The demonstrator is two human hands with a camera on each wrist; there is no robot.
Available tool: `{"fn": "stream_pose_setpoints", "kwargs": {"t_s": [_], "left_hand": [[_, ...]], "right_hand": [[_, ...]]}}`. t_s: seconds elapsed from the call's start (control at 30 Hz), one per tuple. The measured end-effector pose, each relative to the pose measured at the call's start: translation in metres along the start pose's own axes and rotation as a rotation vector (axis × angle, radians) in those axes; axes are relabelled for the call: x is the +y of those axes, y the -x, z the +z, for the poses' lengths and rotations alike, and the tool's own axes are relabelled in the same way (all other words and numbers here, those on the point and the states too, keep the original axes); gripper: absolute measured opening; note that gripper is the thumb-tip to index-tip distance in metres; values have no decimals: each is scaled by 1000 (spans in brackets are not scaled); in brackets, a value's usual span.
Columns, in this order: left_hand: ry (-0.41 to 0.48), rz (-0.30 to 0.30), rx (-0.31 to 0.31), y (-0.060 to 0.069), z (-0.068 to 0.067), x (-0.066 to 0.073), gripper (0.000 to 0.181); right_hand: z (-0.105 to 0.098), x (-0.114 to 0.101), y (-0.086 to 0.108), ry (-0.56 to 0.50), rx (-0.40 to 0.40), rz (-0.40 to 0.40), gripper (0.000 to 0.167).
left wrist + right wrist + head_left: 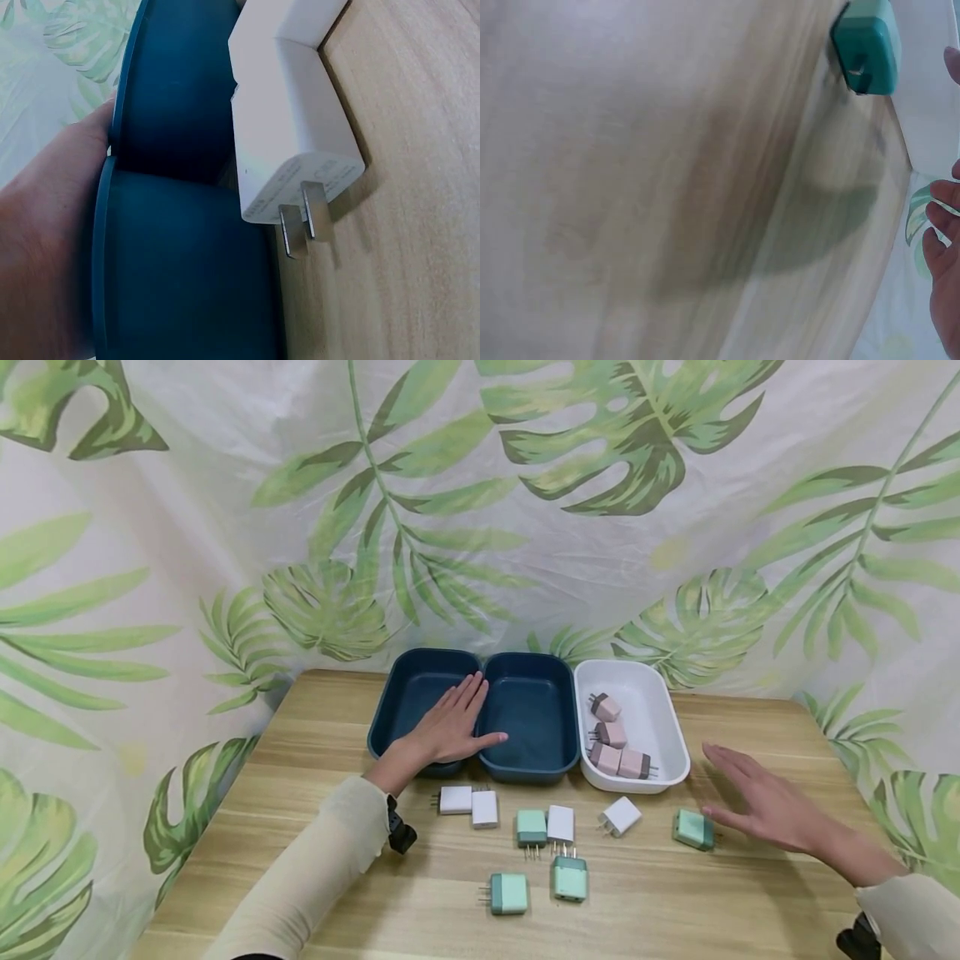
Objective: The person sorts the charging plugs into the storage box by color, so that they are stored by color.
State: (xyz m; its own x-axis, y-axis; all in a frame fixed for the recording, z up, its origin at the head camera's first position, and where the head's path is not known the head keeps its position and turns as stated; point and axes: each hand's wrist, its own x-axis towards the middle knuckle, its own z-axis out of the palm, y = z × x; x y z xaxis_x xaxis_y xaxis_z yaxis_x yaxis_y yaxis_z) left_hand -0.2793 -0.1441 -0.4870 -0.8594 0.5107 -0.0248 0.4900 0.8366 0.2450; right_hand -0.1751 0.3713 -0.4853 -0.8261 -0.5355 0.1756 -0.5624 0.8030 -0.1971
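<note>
Left hand: the left hand (450,727) lies at the centre of the frame, over the meeting rims of the left blue tray (408,697) and the right blue tray (528,722). Its fingers are straight and close together, the thumb spread rightward; in the left wrist view the tray walls hide most of them.
Right hand: the right hand (772,810) is at lower right — fingers extended, thumb apart — near the lone green charger (692,829). Whether the thumb touches it is hard to tell from the head view; the right wrist view shows a gap, with hand and charger cut off by the edges.
White tray: the white tray (656,727), right of centre, holds four pink chargers (635,764), some prongs overlapped.
Loose chargers: four white chargers (484,810) and three other green chargers (509,893) lie lower centre on the wooden tabletop (637,910).
</note>
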Motion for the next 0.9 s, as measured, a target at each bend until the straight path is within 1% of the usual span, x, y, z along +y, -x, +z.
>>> {"fn": "stream_pose_setpoints", "kwargs": {"t_s": [0.23,0.4,0.73,0.9], "left_hand": [[-7,-5,-8,0,1,-1,104],[-16,-7,-19,0,1,0,104],[-64,-10,-16,-1,2,-1,104],[-70,-9,-18,-2,3,-2,104]], "right_hand": [[6,-6,11,46,25,-40,92],[11,-9,17,50,52,-60,92],[21,-13,21,-13,101,-96,85],[25,-15,18,-60,150,-132,78]]}}
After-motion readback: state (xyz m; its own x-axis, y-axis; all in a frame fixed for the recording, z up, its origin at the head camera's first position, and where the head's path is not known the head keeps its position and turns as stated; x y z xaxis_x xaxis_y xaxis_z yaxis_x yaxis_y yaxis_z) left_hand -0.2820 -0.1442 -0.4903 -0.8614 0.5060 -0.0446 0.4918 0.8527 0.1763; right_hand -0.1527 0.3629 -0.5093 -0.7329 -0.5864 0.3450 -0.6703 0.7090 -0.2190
